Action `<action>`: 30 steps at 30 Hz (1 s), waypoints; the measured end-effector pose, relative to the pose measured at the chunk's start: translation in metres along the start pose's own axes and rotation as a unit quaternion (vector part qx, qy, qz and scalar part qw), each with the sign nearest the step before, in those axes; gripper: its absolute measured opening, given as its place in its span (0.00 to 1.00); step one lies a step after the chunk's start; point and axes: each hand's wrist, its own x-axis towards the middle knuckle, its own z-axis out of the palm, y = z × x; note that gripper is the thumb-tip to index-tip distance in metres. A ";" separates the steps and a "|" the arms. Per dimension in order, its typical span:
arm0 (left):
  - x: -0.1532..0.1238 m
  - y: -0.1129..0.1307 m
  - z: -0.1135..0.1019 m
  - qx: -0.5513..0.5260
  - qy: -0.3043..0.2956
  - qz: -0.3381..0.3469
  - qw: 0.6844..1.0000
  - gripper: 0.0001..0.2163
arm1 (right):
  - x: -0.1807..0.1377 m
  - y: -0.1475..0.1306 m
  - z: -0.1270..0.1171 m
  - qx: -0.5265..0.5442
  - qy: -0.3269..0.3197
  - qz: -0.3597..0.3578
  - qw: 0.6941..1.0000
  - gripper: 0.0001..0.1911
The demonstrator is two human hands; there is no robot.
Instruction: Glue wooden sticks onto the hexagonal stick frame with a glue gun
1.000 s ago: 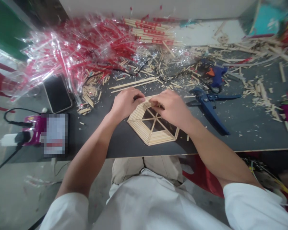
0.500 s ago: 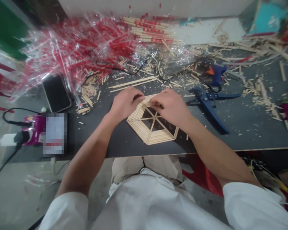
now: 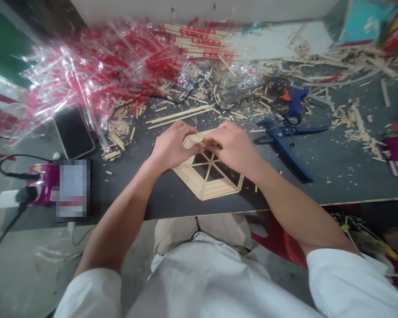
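Note:
A hexagonal frame of thin wooden sticks [image 3: 218,188], with spokes meeting in the middle, lies on the dark table in front of me. Stacked sticks form its bordering sides. My left hand [image 3: 174,145] is curled over the frame's upper left side, its thumb against the sticks. At the top side, my right hand [image 3: 235,146] has its fingers pinched together; whatever is between the fingertips is hidden. Both hands sit close together, and the right one covers the frame's upper right part.
A blue cutter [image 3: 290,148] and a blue glue gun [image 3: 296,100] lie to the right. Behind are loose sticks [image 3: 181,114], scraps and a heap of red-and-clear wrappers [image 3: 116,62]. On the left are a phone [image 3: 74,132] and a purple power adapter [image 3: 44,183].
My left thumb has come down along the sticks, toward the right fingertips. The right hand stays at the top side. The whole view has shifted slightly.

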 end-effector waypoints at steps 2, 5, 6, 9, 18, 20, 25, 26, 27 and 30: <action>0.001 -0.001 0.001 -0.009 0.000 -0.003 1.000 0.17 | 0.000 0.000 0.000 -0.002 0.004 0.001 1.000 0.10; 0.003 -0.003 0.001 -0.023 -0.002 -0.002 1.000 0.15 | 0.000 0.000 0.001 -0.002 0.011 -0.004 1.000 0.11; 0.004 -0.004 0.001 -0.025 -0.001 -0.002 1.000 0.14 | 0.000 0.000 0.001 0.000 0.012 -0.004 1.000 0.11; 0.005 -0.005 0.002 -0.028 0.008 -0.006 1.000 0.11 | 0.000 0.000 0.000 0.002 0.008 0.001 1.000 0.12; 0.000 0.001 0.002 0.002 0.049 0.000 0.999 0.13 | 0.000 0.003 0.000 0.010 0.003 0.004 1.000 0.08; -0.001 0.003 0.001 0.016 0.058 0.011 0.998 0.14 | 0.000 0.004 -0.003 0.018 0.010 0.002 1.000 0.06; -0.002 0.005 0.003 0.023 0.079 0.028 0.996 0.14 | 0.001 0.014 -0.018 0.045 0.070 0.048 0.995 0.04; -0.001 0.005 0.004 0.021 0.081 0.031 0.996 0.14 | 0.001 0.016 -0.022 0.053 0.078 0.068 0.993 0.04; -0.001 0.005 0.004 0.019 0.082 0.033 0.996 0.13 | 0.000 0.019 -0.025 0.063 0.080 0.086 0.991 0.04; 0.000 0.003 0.005 0.012 0.079 0.046 0.996 0.13 | 0.000 0.026 -0.029 0.095 0.065 0.118 0.986 0.02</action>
